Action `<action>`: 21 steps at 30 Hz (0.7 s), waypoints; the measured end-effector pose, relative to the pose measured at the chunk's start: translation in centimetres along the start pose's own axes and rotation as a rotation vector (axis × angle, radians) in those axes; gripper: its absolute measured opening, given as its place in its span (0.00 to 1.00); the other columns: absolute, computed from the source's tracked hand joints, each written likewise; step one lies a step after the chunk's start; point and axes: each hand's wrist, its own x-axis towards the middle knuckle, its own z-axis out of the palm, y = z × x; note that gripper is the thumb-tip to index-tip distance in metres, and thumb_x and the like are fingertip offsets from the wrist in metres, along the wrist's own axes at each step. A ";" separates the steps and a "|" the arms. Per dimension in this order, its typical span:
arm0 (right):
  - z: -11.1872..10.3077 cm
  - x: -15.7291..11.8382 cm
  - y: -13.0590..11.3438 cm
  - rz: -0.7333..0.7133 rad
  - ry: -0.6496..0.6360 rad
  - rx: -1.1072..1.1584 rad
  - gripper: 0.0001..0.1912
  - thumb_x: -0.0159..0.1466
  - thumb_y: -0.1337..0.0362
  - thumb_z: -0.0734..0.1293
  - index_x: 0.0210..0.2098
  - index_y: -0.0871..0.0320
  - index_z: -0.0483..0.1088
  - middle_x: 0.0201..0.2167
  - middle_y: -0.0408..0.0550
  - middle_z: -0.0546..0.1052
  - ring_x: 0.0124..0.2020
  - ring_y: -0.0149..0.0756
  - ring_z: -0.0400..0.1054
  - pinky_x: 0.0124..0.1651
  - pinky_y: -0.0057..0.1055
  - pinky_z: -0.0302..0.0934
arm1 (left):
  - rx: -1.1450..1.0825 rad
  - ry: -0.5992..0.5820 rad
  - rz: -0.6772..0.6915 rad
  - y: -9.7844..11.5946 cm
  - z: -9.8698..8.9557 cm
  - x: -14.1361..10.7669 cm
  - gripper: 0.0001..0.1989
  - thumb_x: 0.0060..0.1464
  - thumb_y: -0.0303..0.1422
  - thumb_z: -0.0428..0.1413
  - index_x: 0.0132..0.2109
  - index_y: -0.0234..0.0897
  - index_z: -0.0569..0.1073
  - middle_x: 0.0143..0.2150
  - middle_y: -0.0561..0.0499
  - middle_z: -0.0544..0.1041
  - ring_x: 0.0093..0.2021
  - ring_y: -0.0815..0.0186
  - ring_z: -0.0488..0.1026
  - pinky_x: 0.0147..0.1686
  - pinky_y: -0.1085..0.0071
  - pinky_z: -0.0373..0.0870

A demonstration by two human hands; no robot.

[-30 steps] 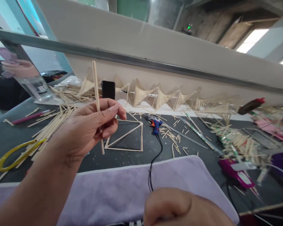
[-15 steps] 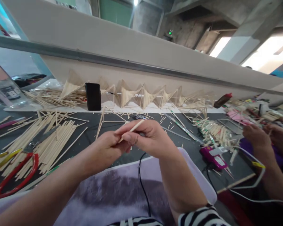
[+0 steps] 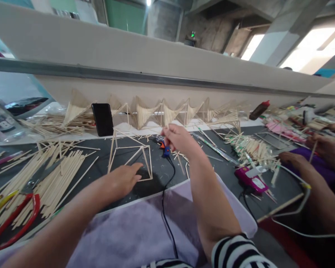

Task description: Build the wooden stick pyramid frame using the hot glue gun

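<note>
My left hand (image 3: 125, 178) reaches over the front left of an open frame of thin wooden sticks (image 3: 146, 162). Its index finger and thumb are apart, with nothing visible between them. Above the table, right of that frame, is my right hand (image 3: 176, 138), its fingers pinched together; whatever they hold is too small to make out. A blue and orange glue gun (image 3: 165, 149) with a black cable lies just below its fingertips, partly covered by them.
Loose sticks (image 3: 69, 175) and red-handled pliers (image 3: 30, 208) lie at left. A phone (image 3: 102, 120) leans before a row of twisted stick models (image 3: 170, 113). At right are a magenta device (image 3: 251, 180), a stick bundle (image 3: 247, 149) and another person's hands (image 3: 296, 160).
My hands have separated: the left moved down and left to the stick frame, the right moved up towards the glue gun. The stick seen between them is no longer distinguishable. The view shifted slightly.
</note>
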 end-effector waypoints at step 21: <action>3.5 -1.8 -3.4 -0.241 -0.216 -0.217 0.06 0.56 0.68 0.64 0.32 0.58 0.73 0.26 0.41 0.73 0.28 0.26 0.63 0.31 0.23 0.53 | -0.802 0.163 -0.004 2.1 -1.1 0.4 0.11 0.52 0.38 0.53 0.30 0.34 0.64 0.23 0.54 0.70 0.19 0.71 0.70 0.18 0.75 0.68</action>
